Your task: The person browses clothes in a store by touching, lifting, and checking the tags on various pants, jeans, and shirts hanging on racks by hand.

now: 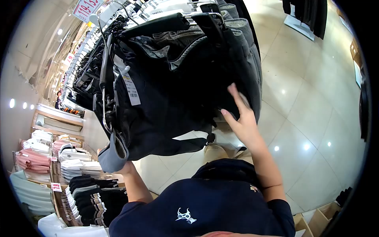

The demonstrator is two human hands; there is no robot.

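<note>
Black trousers [158, 106] hang from a clip hanger in front of me, with a white tag [132, 93] on their left part. My left hand [125, 169] is at the lower left, mostly hidden behind a grey-blue piece of cloth [113, 154] beside the hanger's metal bar. Its fingers do not show. My right hand [240, 114] is over the right side of the dark trousers, thumb and fingers spread, with nothing held between them. Grey trousers [252, 67] hang just behind it on the rack.
A rack of clothes on hangers [89, 63] runs away to the upper left under a price sign [87, 8]. Shelves of folded clothes [81, 168] stand at the lower left. Tiled floor [304, 102] lies to the right, with a wooden bin [321, 219] at the lower right.
</note>
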